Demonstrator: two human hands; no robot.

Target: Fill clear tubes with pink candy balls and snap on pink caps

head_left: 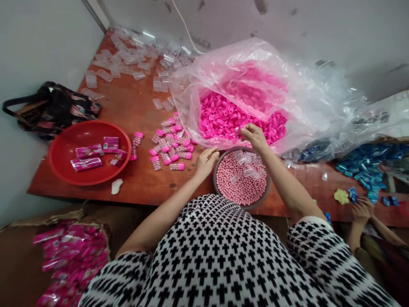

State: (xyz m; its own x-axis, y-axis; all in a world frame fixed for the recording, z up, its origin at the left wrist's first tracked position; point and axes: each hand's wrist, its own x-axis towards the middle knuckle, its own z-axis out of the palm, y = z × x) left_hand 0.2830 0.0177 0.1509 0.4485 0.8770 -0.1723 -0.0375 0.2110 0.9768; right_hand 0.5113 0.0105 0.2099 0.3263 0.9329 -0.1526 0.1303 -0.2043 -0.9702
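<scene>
My right hand (254, 136) is over the front edge of the plastic bag (188, 106), pinching a small pink cap (238, 130) between its fingertips. Many more bright pink caps (220, 113) fill the bag behind it. My left hand (207, 162) rests by the left rim of a grey bowl, fingers stretched out, holding nothing. Pink round beads (239, 192) fill the bowl (216, 184), and several clear empty tubes (252, 170) lie on top of them. To the left is a pile of bead-filled tubes with pink caps (174, 147).
A red basin (59, 170) with pink packets stands left, beside a dark bag (54, 106). Loose clear containers (128, 55) cover the back left. Below is a box of pink packets (73, 251). At right, another person's hands (361, 211) work near blue pieces (367, 166).
</scene>
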